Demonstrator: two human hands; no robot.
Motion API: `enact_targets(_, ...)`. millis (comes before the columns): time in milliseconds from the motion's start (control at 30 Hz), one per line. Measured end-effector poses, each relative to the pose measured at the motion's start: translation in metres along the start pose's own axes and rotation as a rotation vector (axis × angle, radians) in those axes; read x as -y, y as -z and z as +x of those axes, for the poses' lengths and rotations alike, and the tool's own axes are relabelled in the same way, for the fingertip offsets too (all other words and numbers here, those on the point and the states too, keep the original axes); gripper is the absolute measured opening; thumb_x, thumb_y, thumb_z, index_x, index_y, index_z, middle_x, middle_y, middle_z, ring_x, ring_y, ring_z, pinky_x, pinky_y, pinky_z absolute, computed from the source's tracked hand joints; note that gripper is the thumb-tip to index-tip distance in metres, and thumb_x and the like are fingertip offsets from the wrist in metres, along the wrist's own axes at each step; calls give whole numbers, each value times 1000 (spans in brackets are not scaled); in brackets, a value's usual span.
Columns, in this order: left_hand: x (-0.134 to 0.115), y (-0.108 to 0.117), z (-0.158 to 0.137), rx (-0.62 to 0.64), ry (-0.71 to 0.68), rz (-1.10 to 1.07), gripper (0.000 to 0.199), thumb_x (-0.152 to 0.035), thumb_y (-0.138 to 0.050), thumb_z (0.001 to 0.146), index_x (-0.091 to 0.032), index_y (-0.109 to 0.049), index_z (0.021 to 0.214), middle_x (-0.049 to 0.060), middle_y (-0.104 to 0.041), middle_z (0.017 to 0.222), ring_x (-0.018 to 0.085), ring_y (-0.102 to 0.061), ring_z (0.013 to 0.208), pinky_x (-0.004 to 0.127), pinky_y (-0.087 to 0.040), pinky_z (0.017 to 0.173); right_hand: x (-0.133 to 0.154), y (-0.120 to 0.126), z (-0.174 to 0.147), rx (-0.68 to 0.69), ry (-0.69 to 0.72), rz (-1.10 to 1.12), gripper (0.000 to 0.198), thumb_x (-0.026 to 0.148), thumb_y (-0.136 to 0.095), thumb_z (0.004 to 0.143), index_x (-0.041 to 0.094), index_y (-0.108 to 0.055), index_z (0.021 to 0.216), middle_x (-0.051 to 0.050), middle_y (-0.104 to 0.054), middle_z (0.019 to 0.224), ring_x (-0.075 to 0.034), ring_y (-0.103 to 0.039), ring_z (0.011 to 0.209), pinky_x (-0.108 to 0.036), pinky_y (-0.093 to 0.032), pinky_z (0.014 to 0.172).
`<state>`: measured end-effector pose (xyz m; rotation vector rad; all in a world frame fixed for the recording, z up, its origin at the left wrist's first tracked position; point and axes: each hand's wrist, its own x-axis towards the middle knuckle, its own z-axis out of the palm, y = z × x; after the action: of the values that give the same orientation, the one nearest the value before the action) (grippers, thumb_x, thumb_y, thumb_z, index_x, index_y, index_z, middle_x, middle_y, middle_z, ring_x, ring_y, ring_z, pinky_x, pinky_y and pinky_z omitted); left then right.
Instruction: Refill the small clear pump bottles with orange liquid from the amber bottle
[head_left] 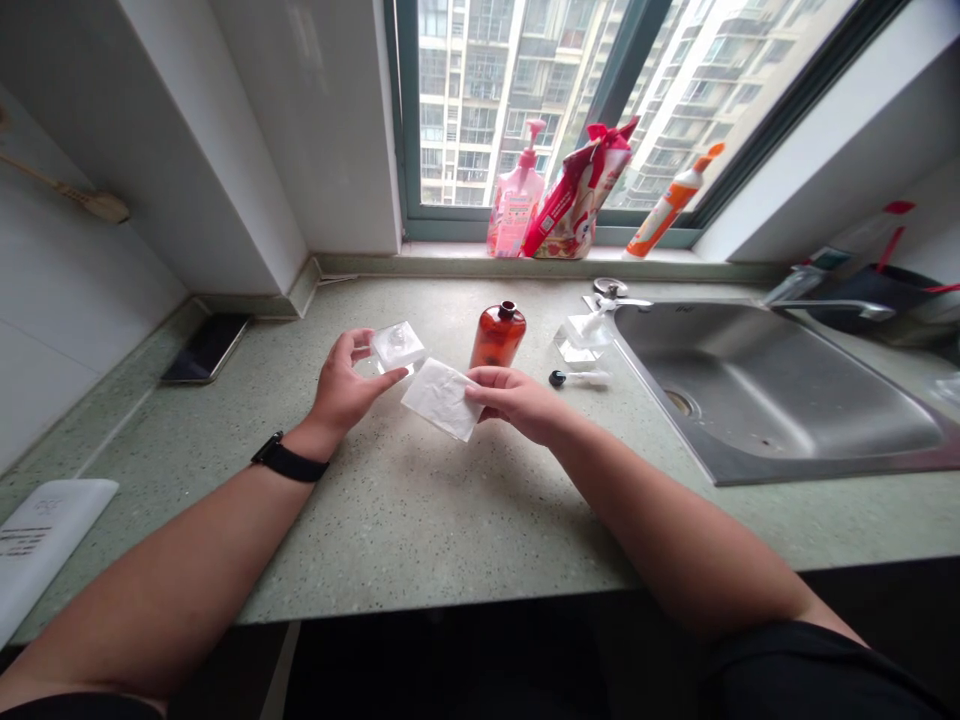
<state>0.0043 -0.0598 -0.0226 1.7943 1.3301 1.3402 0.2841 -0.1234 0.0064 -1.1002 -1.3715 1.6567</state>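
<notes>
Speckled counter [405, 530], head view, bounded at right by a steel sink [757, 360]. A clear square container [397, 345] is grasped by the left hand [345, 378]; a folded white tissue [441, 400], just right of it, is pinched by the right hand [514, 400]. The uncapped amber bottle [497, 338], standing just behind, could be toppled if knocked by those knuckles.

Tight going ahead of the right grip [517, 400], where the amber bottle [499, 338] stands upright just beyond, barring the straight path! Off to that grip's right, a black-and-clear piece [585, 378] lies low, a clear pump bottle [581, 340] behind it. Between the grips, tissue [442, 400] and clear container [397, 345] crowd the gap. Nearer the body, bare table [420, 510] runs wide; left of the left grip [345, 375], it's open right out to the phone [206, 348].
</notes>
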Motion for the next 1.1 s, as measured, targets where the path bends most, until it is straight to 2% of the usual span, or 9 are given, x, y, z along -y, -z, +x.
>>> enact_targets(100, -2, -1, -1, 37, 24, 17, 79, -60, -95, 65, -23, -61, 126, 12, -68, 135, 32, -72, 119, 46, -59, 100, -4, -4, -3, 5, 4, -437, 23, 36, -70, 95, 22, -78, 112, -6, -80, 100, -19, -72, 85, -33, -57, 75)
enact_targets(233, -10, -1, -6, 105, 24, 30, 77, -61, -95, 65, -23, -62, 123, 11, -70, 133, 32, -73, 115, 46, -60, 98, -1, -13, -12, -204, 215, -1101, 25, 23, -69, 96, 23, -78, 119, -9, -82, 112, -25, -74, 101, -40, -56, 89)
enact_targets(467, -22, -2, -8, 185, 48, 90, 70, -55, -94, 69, -22, -62, 122, 12, -72, 131, 33, -74, 114, 48, -61, 98, 49, 8, -40, -540, 593, -1084, 24, 36, -61, 102, 23, -79, 94, -4, -82, 93, -17, -71, 77, -33, -52, 77)
enact_targets(633, -24, -3, -7, 203, 100, 127, 70, -54, -93, 69, -22, -62, 123, 14, -72, 133, 35, -74, 118, 51, -61, 100, 80, 60, -57, -795, 354, -1073, 32, 41, -63, 96, 21, -70, 73, 1, -62, 60, -14, -54, 59, -31, -39, 63)
enact_targets(700, -23, -3, -7, 216, 113, 141, 69, -54, -93, 70, -23, -62, 124, 14, -72, 134, 35, -74, 119, 51, -61, 101, 82, 82, -63, -751, 155, -1157, 30, 35, -66, 92, 22, -65, 65, 2, -58, 57, -13, -51, 59, -31, -37, 62)
enact_targets(833, -21, -3, -7, 231, 117, 159, 71, -56, -92, 70, -22, -63, 125, 14, -73, 132, 36, -74, 120, 52, -61, 102, 73, 121, -73, -604, -236, -1239, 3, 24, -74, 83, 23, -77, 83, -2, -78, 89, -18, -67, 77, -30, -46, 69)
enact_targets(900, -20, -3, -7, 236, 121, 163, 72, -57, -91, 70, -22, -63, 126, 14, -73, 131, 36, -74, 120, 53, -60, 103, 65, 138, -73, -535, -369, -1287, 18, 20, -80, 77, 23, -81, 95, -5, -80, 103, -20, -71, 86, -30, -49, 73)
enact_targets(1000, -18, -3, -7, 242, 123, 164, 72, -57, -91, 70, -23, -63, 127, 14, -73, 131, 37, -74, 120, 54, -60, 104, 52, 156, -67, -495, -400, -1326, 41, 16, -87, 68, 23, -82, 108, -8, -79, 114, -23, -72, 94, -31, -52, 78)
enact_targets(1100, -15, -4, -6, 236, 99, 145, 71, -57, -92, 70, -23, -63, 125, 15, -74, 129, 37, -74, 119, 56, -60, 103, 42, 166, -60, -470, -406, -1342, 41, 17, -88, 67, 23, -83, 108, -8, -79, 109, -23, -71, 90, -32, -52, 77)
